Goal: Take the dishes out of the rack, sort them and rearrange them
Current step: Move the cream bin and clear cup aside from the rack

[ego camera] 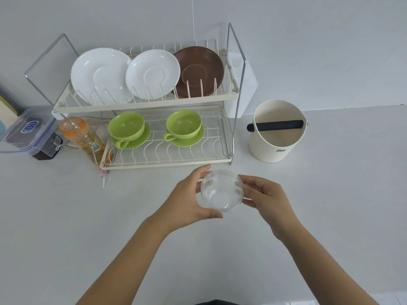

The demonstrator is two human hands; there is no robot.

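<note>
A small clear glass bowl [221, 190] is held just in front of the two-tier wire dish rack [145, 102]. My left hand [189, 199] curls round its left side, thumb below and fingers above. My right hand [264, 194] grips its right rim with the fingertips. On the rack's upper tier stand two white saucers [99, 73] [153, 73] and a brown saucer [200, 71]. The lower tier carries two green cups on green saucers [127, 128] [184, 126].
A cream canister with a black bar [276, 130] stands right of the rack. To the rack's left lie an orange bottle [81, 135], a clear plastic lidded box [26, 130] and a dark box. A white holder hangs on the rack's right end. The white counter [66, 216] spreads in front.
</note>
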